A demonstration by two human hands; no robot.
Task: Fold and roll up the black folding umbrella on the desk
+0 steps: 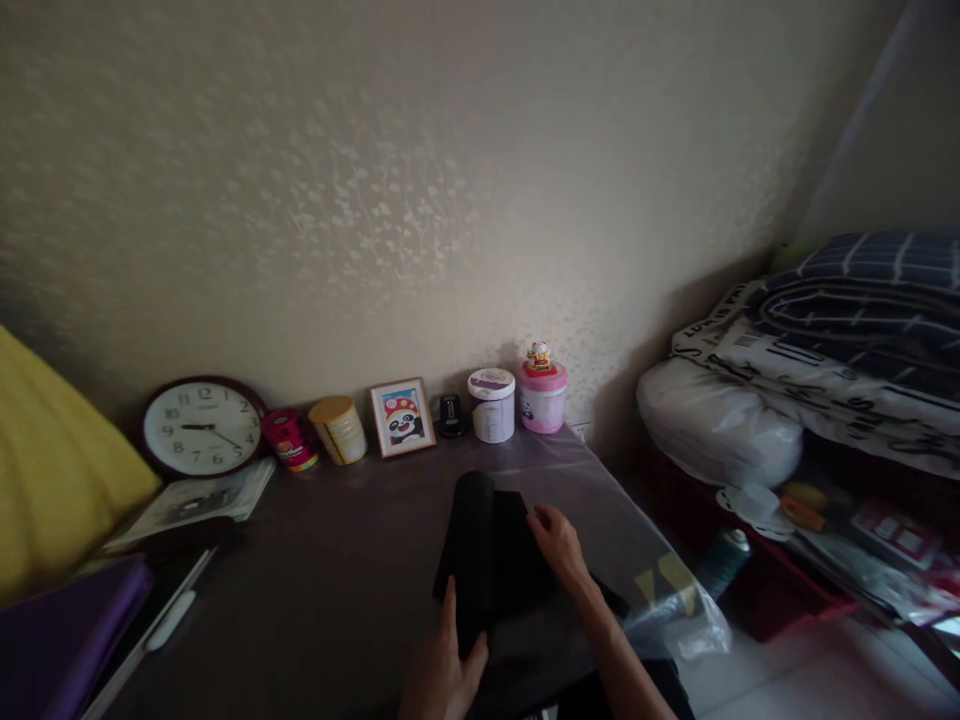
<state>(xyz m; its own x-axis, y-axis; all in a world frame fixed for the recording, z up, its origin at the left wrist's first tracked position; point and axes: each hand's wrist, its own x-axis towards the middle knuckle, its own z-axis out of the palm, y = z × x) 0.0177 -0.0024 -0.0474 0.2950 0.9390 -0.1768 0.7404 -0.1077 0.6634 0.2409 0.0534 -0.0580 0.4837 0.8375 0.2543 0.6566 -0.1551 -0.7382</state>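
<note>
Two hands at work on a black cloth point(514, 545), which lies on the tabletop point(337, 570) between and just beyond them, part of it formed into a thick roll pointing away. The left hand point(444, 675) is open, thumb and forefinger parted, against the near part of the roll. The right hand point(557, 543) has its fingers curled at the cloth's right edge; whether they pinch it cannot be told.

Containers: straight beyond the hands, near the wall point(525, 200), stand a white-and-purple tub point(493, 410) and, just right of it, a pink tub point(543, 405) topped by a small figurine point(538, 355). Farther left of the left hand are a yellow canister point(341, 435) and a magenta canister point(289, 440), both tilted in view. Lids hide the contents of both tubs. Well right of the right hand, a white plastic bag point(720, 425) bulges with indistinct contents, beneath folded bedding point(862, 310).

Obscured: the cloth's near folds merge with shadow below the hands; the yellow fabric point(60, 470) and purple object point(71, 635), far left, are cut off by the picture's edge.

Surroundings: clear plastic sheeting point(694, 625) overhangs the tabletop's corner, right of the right hand; pale floor tiles point(817, 675) show beyond. The wall bears a leafy pattern.
</note>
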